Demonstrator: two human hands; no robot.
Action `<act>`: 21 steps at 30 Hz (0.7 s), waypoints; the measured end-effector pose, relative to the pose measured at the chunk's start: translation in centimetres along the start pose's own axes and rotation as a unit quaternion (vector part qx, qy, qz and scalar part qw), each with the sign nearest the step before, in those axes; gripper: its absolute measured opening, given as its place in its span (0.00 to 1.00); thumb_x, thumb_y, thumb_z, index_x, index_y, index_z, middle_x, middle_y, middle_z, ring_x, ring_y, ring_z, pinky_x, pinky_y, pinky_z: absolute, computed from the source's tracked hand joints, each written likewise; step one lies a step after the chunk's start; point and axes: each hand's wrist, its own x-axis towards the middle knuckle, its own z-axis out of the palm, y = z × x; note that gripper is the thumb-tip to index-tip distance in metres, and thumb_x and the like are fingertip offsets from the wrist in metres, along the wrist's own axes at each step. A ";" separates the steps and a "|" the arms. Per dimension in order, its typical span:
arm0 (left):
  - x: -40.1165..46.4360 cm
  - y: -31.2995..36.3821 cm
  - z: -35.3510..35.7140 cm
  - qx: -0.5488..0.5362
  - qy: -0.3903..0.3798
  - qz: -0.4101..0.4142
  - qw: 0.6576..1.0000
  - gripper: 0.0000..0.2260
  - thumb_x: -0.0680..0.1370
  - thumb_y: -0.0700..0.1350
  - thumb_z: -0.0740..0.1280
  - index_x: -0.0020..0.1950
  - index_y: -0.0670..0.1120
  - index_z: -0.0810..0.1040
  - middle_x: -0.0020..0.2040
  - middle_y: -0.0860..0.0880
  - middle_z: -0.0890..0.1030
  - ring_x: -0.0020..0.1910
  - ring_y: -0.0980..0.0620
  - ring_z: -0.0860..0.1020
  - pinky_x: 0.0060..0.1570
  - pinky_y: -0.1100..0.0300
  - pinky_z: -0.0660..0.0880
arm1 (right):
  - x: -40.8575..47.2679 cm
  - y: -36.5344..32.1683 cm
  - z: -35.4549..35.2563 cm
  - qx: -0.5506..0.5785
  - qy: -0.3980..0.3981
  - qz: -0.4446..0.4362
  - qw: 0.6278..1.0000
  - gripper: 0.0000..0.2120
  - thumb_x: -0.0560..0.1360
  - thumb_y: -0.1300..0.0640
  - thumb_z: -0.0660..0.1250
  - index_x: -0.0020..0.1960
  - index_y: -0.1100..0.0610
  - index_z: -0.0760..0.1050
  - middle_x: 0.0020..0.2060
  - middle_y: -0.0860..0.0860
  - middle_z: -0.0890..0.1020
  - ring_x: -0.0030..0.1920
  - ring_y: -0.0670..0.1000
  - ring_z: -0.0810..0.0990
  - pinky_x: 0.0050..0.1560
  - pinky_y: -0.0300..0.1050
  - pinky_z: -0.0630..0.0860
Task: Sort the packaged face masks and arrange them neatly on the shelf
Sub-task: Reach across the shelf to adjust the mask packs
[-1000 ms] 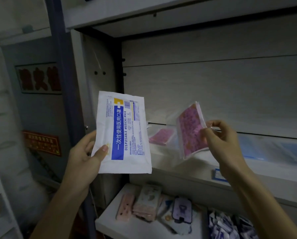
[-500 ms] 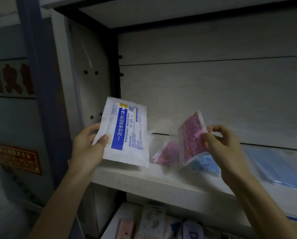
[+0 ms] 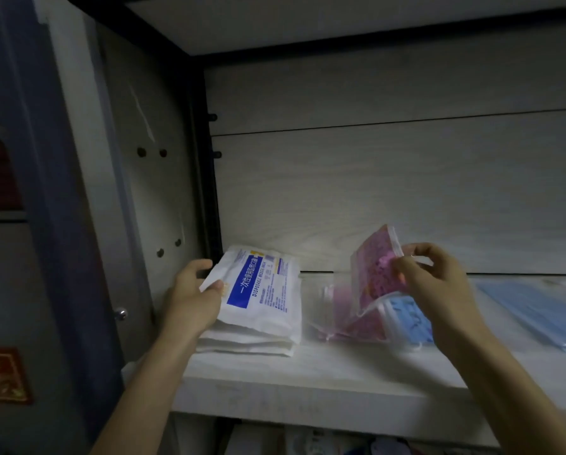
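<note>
My left hand (image 3: 193, 295) grips a white mask packet with a blue stripe (image 3: 261, 287) by its left edge. The packet lies on a stack of similar white packets (image 3: 245, 344) at the left end of the white shelf (image 3: 307, 379). My right hand (image 3: 436, 284) pinches a clear packet of pink patterned masks (image 3: 375, 270), held tilted above the shelf. Under it lie another pink packet (image 3: 337, 316) and a packet of blue patterned masks (image 3: 406, 318).
Plain blue masks (image 3: 537, 310) lie flat at the shelf's right end. The cabinet's side panel (image 3: 150, 192) stands close on the left and a shelf board (image 3: 340, 21) runs overhead. A lower shelf with other goods (image 3: 307, 441) shows at the bottom.
My left hand has carried the white packet down and inward onto the stack at the left of the shelf. The right hand with the pink packet has stayed above the pink and blue packets.
</note>
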 end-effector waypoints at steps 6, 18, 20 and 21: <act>0.8 -1.3 -0.8 0.226 -0.037 0.035 0.973 0.19 0.78 0.44 0.64 0.69 0.50 0.69 0.63 0.46 0.77 0.60 0.43 0.75 0.55 0.52 0.73 | -0.4 0.4 1.8 -0.004 0.006 -0.006 1.000 0.05 0.75 0.68 0.64 0.49 0.61 0.75 0.28 0.49 0.82 0.28 0.44 0.81 0.33 0.39 0.78; 0.6 -1.1 -1.6 0.230 -0.025 0.119 0.966 0.16 0.79 0.46 0.64 0.67 0.48 0.72 0.60 0.46 0.79 0.57 0.45 0.77 0.51 0.54 0.74 | 1.1 0.3 1.9 0.002 0.027 0.016 0.999 0.06 0.75 0.66 0.64 0.42 0.57 0.75 0.31 0.51 0.80 0.36 0.51 0.78 0.46 0.49 0.76; 0.3 -0.8 -1.4 0.212 -0.011 0.135 0.968 0.16 0.79 0.45 0.64 0.66 0.47 0.72 0.60 0.46 0.79 0.57 0.44 0.77 0.50 0.55 0.73 | 1.5 0.1 1.5 0.039 0.020 0.038 0.998 0.07 0.77 0.65 0.63 0.41 0.58 0.74 0.35 0.52 0.79 0.38 0.50 0.78 0.48 0.48 0.77; 0.2 -0.7 -1.3 0.208 -0.004 0.144 0.967 0.16 0.79 0.44 0.64 0.66 0.46 0.73 0.60 0.45 0.79 0.57 0.44 0.77 0.48 0.57 0.72 | 1.7 0.2 1.5 0.059 0.020 0.052 0.997 0.08 0.77 0.65 0.62 0.40 0.58 0.74 0.36 0.52 0.78 0.38 0.50 0.77 0.48 0.47 0.77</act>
